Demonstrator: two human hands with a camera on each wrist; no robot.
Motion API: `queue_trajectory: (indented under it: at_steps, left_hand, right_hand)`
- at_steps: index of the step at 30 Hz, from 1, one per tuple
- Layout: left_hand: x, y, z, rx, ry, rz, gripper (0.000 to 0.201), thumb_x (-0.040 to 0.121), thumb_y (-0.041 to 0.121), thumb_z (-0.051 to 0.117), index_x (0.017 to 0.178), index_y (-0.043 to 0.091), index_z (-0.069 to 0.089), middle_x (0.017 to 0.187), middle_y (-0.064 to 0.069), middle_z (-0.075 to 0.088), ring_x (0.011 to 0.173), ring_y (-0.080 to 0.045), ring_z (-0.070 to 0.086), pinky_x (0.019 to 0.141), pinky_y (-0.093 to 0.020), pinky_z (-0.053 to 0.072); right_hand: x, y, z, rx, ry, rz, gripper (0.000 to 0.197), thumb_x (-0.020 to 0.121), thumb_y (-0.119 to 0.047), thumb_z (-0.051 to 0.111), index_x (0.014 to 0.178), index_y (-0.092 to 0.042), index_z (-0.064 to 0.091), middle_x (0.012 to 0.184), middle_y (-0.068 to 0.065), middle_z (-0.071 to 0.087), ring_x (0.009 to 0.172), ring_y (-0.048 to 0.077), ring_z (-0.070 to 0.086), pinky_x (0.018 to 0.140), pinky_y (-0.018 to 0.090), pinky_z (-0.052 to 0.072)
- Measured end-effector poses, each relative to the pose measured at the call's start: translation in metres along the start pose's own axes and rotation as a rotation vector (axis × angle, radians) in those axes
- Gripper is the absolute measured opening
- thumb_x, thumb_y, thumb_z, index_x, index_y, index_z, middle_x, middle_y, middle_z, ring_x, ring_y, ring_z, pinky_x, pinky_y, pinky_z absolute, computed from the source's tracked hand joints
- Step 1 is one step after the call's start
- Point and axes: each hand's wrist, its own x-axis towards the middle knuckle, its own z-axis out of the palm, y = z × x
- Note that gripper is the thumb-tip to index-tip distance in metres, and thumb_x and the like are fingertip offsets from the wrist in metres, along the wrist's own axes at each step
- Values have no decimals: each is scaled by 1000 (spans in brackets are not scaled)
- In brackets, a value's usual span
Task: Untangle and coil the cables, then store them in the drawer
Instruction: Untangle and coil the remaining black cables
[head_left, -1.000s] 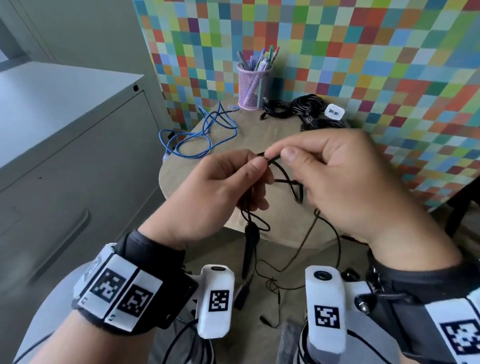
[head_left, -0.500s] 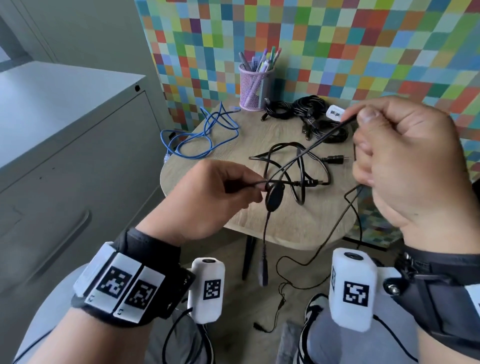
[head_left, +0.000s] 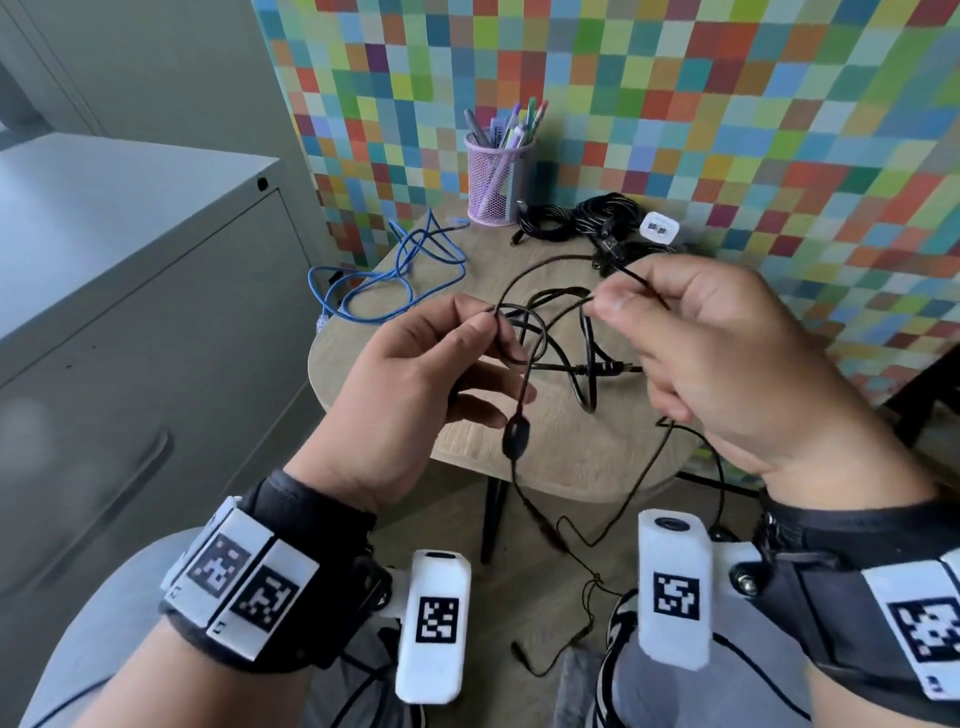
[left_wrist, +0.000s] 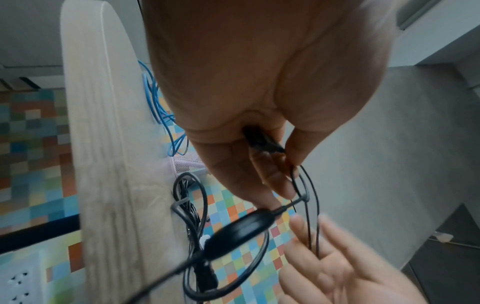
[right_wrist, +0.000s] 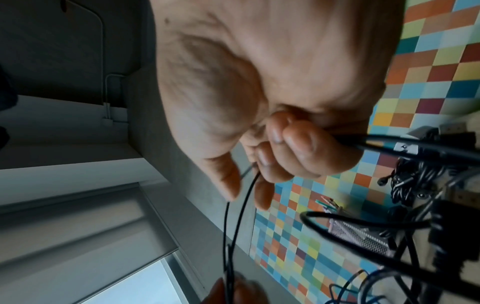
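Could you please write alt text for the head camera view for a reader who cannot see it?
Both hands, the left hand and right hand, pinch a thin black cable above a small round wooden table. On the table lie a blue cable, more black cables and a mesh pen cup.

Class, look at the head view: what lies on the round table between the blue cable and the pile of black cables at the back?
The pink mesh pen cup stands between the blue cable and the black cable pile, at the back edge of the table. The head view shows it plainly.
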Motion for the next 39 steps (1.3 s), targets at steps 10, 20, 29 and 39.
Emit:
queue_trajectory:
  at_steps: [10, 20, 29, 39]
  left_hand:
    - [-2, 0, 4, -97, 0, 59, 25, 95, 26, 53, 76, 10, 56, 77, -4, 63, 78, -25, 68, 60, -30, 48]
    - [0, 2, 0, -127, 52, 150, 34, 83, -8, 59, 111, 11, 60, 83, -6, 51, 59, -17, 57, 54, -25, 48]
    - [4, -10, -2, 401, 398, 159, 33, 72, 8, 75, 91, 28, 56, 117, -8, 64, 84, -13, 74, 62, -31, 56]
    - [3, 5, -8, -196, 117, 42, 18, 89, 4, 53, 84, 6, 70, 52, 0, 46, 59, -21, 54, 69, -30, 54]
  right_hand:
    - [-4, -7, 3, 310, -151, 125, 29, 81, -44, 69, 63, -20, 68, 45, -5, 25, 39, 11, 14, 39, 22, 14]
    - [-2, -6, -1, 422, -213, 129, 21, 94, -27, 71, 78, -15, 73, 52, -4, 22, 42, 11, 15, 39, 22, 20]
    - [-2, -7, 0, 421, -158, 107, 22, 92, -19, 66, 72, -12, 70, 49, -6, 23, 41, 11, 15, 40, 21, 18]
    - [4, 3, -5, 81, 38, 61, 24, 93, -27, 66, 74, -14, 73, 45, -5, 28, 37, 13, 20, 43, 22, 17]
